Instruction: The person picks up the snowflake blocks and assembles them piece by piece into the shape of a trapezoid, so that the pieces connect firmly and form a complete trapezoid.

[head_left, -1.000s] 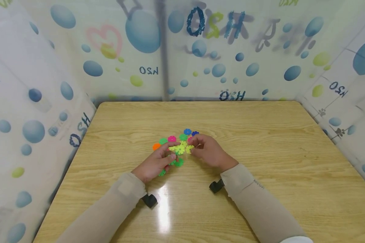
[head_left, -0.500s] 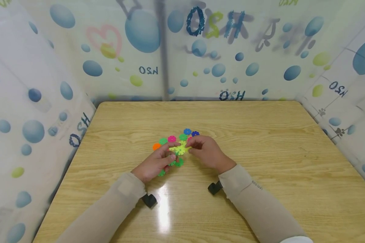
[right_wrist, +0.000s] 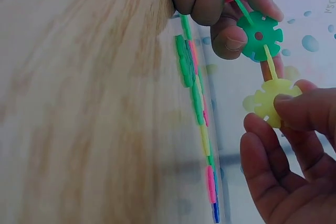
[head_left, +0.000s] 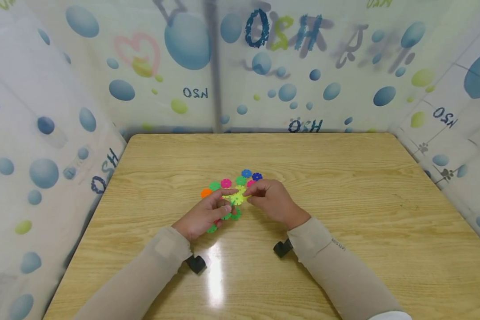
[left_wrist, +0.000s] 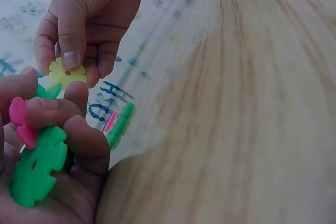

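Note:
My left hand (head_left: 200, 217) grips a chain of slotted plastic snowflake discs. A green disc (left_wrist: 39, 166) and a pink disc (left_wrist: 22, 121) show between its fingers in the left wrist view. In the right wrist view, another green disc (right_wrist: 261, 36) sticks out past those fingertips, with a thin yellow disc (right_wrist: 270, 62) standing edge-on at its rim. My right hand (head_left: 275, 202) pinches a further yellow disc (right_wrist: 268, 100) between thumb and fingers. This disc meets the edge-on yellow one; how deep their slots engage is unclear.
Loose discs lie on the wooden table (head_left: 344, 178) just beyond and under the hands. Among them are an orange disc (head_left: 206, 193), a pink disc (head_left: 226, 182), a light blue disc (head_left: 246, 173) and a dark blue disc (head_left: 257, 176). A patterned curtain (head_left: 288, 66) stands behind the table.
My right hand has shifted slightly left toward the left hand, and its yellow disc has turned from face-on to nearly edge-on in the head view. The left hand has barely moved.

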Available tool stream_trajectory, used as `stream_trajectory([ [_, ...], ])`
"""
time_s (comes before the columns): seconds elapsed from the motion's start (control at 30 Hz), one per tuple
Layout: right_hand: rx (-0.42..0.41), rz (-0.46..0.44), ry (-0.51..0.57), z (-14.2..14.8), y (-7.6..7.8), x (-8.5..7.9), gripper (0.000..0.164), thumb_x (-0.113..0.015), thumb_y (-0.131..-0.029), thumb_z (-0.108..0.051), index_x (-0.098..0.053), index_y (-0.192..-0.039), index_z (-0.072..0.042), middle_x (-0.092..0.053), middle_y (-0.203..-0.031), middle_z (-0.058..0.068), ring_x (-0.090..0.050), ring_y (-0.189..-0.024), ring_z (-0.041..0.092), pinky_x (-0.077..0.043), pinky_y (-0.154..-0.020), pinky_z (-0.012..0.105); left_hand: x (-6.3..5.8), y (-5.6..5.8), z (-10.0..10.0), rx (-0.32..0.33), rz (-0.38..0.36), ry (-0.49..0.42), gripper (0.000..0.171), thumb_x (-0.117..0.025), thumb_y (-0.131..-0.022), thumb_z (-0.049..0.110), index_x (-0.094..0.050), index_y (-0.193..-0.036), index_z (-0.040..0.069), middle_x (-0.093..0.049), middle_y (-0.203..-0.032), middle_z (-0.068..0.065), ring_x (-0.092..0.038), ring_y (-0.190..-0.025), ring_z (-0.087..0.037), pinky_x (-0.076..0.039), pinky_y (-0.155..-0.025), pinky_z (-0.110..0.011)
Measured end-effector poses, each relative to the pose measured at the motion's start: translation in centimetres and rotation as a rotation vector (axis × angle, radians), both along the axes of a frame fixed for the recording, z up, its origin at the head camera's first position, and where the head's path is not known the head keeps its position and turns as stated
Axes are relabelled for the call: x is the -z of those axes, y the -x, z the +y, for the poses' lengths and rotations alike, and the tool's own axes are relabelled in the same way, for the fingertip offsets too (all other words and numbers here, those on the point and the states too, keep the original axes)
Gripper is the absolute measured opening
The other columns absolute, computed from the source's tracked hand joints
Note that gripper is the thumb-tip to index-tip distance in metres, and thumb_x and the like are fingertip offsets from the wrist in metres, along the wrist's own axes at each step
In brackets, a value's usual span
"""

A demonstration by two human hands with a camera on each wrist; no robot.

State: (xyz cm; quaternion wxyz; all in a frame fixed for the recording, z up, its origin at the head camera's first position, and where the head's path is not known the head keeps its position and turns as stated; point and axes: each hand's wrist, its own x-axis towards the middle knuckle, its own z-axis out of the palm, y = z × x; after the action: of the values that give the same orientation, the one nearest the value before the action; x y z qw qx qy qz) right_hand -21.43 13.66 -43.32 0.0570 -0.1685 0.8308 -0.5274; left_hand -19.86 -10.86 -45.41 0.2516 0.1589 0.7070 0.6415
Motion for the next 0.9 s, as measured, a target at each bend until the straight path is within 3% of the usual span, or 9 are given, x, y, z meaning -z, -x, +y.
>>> stream_trajectory([
  [0.5,-0.021,0.005,0.0,-0.16,-0.14,-0.21,0.012,-0.075,-0.094,0.002,-0.082,-0.101,-0.005,-0.073,-0.098,0.008,-0.063,-0.084,0.015,-0.055,-0.072,0.025,-0.01,0.05,-0.33,0.012,-0.006,-0.002,0.049,-0.054,-0.111,0.015,-0.043,-0.159,0.017,-0.068,-0.117,-0.016,-0.049,-0.071,-0.015,-0.043,-0.062,-0.02],
  [0.7,-0.033,0.002,-0.001,-0.32,-0.29,-0.17,0.013,-0.075,-0.095,0.001,-0.082,-0.101,-0.007,-0.074,-0.099,0.006,-0.065,-0.086,0.015,-0.057,-0.074,0.026,-0.12,0.05,-0.31,0.007,0.001,0.019,0.049,-0.054,-0.111,0.017,-0.044,-0.159,0.02,-0.069,-0.12,-0.015,-0.044,-0.065,-0.015,-0.041,-0.058,-0.021],
  [0.9,-0.047,-0.012,-0.022,0.04,0.06,-0.2,0.019,-0.074,-0.096,-0.003,-0.076,-0.115,-0.008,-0.071,-0.11,0.008,-0.066,-0.094,0.02,-0.058,-0.082,0.031,0.08,0.07,-0.04,0.0,-0.001,-0.017,0.047,-0.052,-0.112,0.015,-0.043,-0.157,0.02,-0.066,-0.119,-0.014,-0.045,-0.068,-0.015,-0.041,-0.061,-0.021],
])
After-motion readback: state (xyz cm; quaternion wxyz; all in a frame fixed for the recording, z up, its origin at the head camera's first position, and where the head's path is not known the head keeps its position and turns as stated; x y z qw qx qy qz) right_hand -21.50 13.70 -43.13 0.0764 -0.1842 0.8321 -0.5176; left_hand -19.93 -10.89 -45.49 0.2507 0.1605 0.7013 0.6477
